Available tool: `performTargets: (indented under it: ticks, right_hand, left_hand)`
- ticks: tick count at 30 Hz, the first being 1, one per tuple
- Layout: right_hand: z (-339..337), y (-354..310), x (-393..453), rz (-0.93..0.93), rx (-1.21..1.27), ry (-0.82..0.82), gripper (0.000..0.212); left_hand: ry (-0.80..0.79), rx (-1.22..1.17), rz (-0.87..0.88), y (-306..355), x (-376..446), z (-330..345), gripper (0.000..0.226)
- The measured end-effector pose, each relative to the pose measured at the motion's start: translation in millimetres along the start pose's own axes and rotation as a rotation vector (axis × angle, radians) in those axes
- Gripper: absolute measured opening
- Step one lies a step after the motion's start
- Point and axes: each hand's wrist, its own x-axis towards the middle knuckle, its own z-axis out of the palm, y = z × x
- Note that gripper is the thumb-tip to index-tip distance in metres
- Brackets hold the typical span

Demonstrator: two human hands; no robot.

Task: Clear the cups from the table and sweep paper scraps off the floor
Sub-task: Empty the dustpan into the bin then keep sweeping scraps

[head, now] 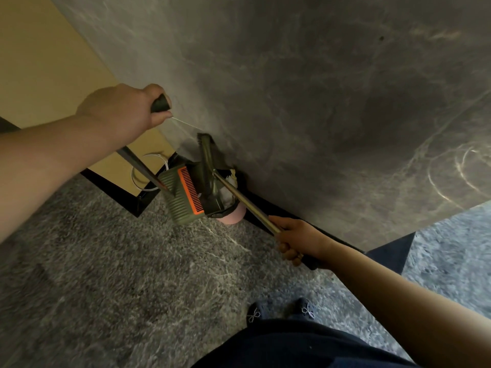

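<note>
- No legible text, labels, brands, numbers or signs on any surface (dustpan (186, 193) at 9 o'clock of centre included).

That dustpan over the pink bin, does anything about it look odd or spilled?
Nothing looks spilled. The dustpan is tipped over the pink bin, held by the left hand; the right hand works the broom into it. White paper scraps sit inside the bin.
</note>
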Motion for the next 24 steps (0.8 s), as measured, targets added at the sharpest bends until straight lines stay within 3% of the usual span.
performTargets:
  ticks: [6,13,18,24]
  right_hand:
    - [3.4,-0.6,-0.1,0.002,0.120,-0.094,0.051]
    - [3.6,-1.1,18.5,0.046,0.083,-0.065,0.053]
    - [-6.4,-2.2,14.5,0.021,-0.142,0.057,0.062]
    - [-23.5,1.9,-2.6,0.020,-0.178,0.066,0.061]
  left_hand:
    - [-0.010,-0.008,-0.024,-0.3,2.1,-2.4,0.045]
    - [-0.018,-0.012,-0.060,-3.1,-3.2,-3.4,0.044]
    - [-0.008,0.025,-0.047,-7.6,-5.2,-6.2,0.046]
    - [-0.029,0.054,-0.006,-5.7,-4.6,-8.5,0.044]
